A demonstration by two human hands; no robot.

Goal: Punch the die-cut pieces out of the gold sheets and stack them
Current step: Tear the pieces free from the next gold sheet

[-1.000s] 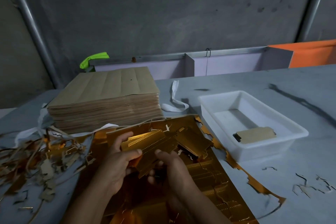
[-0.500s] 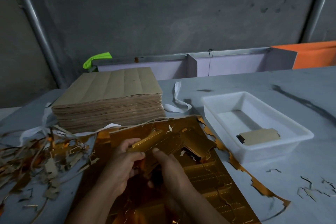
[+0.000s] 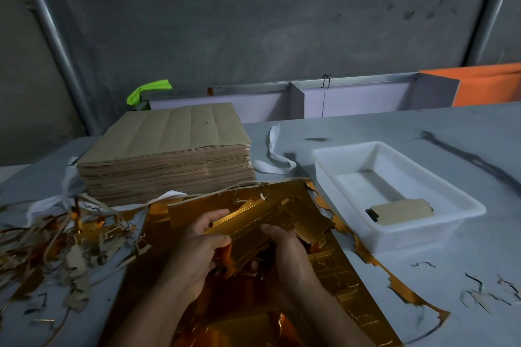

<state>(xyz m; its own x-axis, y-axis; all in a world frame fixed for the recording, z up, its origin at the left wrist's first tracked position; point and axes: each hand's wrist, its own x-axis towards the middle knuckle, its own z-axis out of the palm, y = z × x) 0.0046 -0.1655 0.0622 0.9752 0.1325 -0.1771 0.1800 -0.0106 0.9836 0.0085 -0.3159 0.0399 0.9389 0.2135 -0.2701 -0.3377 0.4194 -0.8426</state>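
Note:
A gold sheet [image 3: 335, 276] lies on the table in front of me, its right edge torn and ragged. Above it I hold a bundle of gold die-cut pieces [image 3: 253, 231]. My left hand [image 3: 197, 251] grips the bundle's left end, thumb on top. My right hand [image 3: 287, 251] grips its right side, fingers curled under. A tall stack of brown-backed sheets [image 3: 169, 160] stands behind, at the left. In the white tray [image 3: 451, 197] at the right lies a small stack of punched pieces [image 3: 403, 210], brown side up.
Gold and brown offcut scraps [image 3: 56, 242] are heaped at the left. Small scraps [image 3: 485, 290] lie at the lower right. A white strap [image 3: 275, 160] curls between the stack and the tray. Grey dividers and an orange panel [image 3: 487, 83] line the table's far edge.
Both hands have stayed on the gold bundle and shifted it only slightly. The view has drifted a little.

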